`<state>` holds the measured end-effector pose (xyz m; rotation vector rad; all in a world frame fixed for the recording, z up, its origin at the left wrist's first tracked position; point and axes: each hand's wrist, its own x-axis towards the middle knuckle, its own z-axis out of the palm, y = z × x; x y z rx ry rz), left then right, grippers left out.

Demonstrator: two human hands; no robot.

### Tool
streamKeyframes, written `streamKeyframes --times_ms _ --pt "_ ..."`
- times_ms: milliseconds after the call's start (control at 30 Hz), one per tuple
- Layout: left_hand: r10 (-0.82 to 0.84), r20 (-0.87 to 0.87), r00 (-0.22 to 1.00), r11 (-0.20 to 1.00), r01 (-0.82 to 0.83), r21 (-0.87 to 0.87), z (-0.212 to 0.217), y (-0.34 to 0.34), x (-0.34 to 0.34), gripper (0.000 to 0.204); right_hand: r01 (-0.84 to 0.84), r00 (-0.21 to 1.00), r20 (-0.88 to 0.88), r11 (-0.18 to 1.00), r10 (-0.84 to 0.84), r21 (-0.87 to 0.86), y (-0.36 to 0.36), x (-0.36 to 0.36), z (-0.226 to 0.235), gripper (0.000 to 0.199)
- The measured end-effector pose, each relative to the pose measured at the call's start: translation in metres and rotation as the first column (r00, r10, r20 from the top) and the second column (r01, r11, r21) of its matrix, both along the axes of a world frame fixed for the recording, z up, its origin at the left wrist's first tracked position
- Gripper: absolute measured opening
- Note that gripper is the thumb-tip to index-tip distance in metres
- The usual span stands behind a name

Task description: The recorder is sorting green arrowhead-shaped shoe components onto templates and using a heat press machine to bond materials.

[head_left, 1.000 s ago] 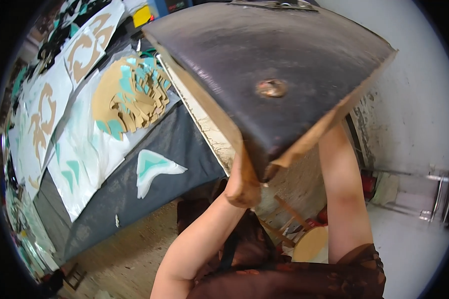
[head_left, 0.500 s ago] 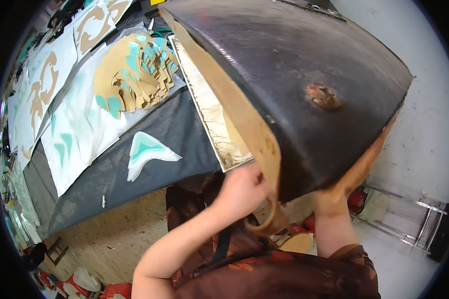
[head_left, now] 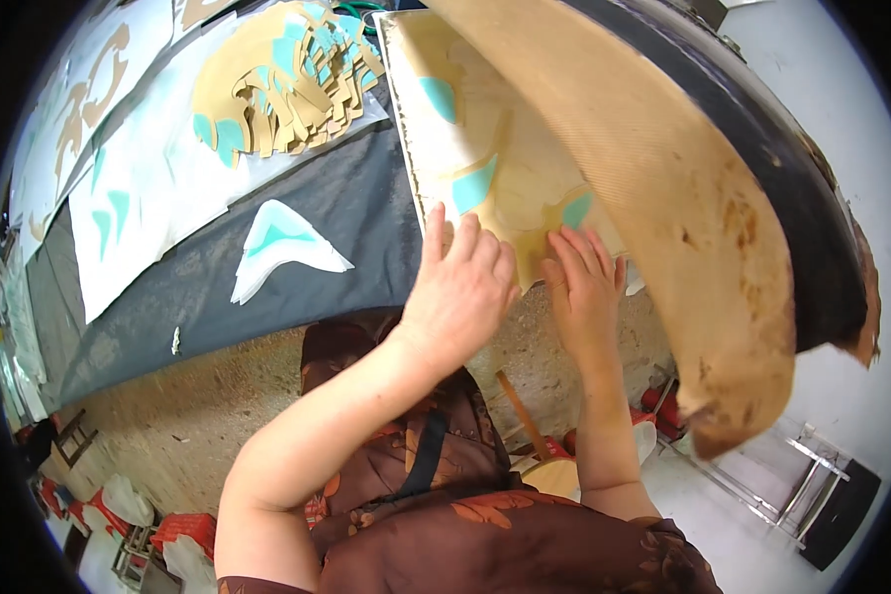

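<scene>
A white-edged flat board [head_left: 398, 109] carries tan and turquoise cut pieces [head_left: 475, 185]. My left hand [head_left: 460, 292] lies on its near edge, fingers spread, beside the middle turquoise patch. To the right, my right hand [head_left: 586, 287] rests fingers outstretched on the near edge of the tan pieces, just below another turquoise patch [head_left: 576, 210]. Neither hand grips anything that I can see. Over the board's right side rises a tilted dark cover [head_left: 832, 257], with a broad tan sheet [head_left: 703, 178] hanging along its underside.
Left of the board, a fanned pile of tan and turquoise cut pieces [head_left: 277, 84] lies on white sheets [head_left: 139, 218]. A stack of white V-shaped pieces [head_left: 287, 252] sits on the dark table cloth [head_left: 356, 218]. A metal-framed stool [head_left: 807, 490] stands on the floor at right.
The dark cover and tan sheet have swung up and to the right, uncovering the board. My right hand has come out from under the cover, and my left has let go of the tan sheet.
</scene>
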<state>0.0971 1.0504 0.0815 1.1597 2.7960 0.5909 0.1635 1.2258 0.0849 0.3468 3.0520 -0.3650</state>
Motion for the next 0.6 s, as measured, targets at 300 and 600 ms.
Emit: streamKeyframes --times_ms 300,600 --pt "0.12 -0.029 0.992 0.993 -0.12 -0.016 -0.017 0.002 0.001 0.042 -0.314 0.947 -0.099 0.947 0.307 -0.068 0.052 -0.049 -0.01 0.029" --pt "0.103 0.005 0.995 0.984 -0.103 0.143 -0.024 0.025 -0.003 0.032 -0.221 0.973 -0.05 0.973 0.224 0.07 0.072 -0.047 -0.006 0.027"
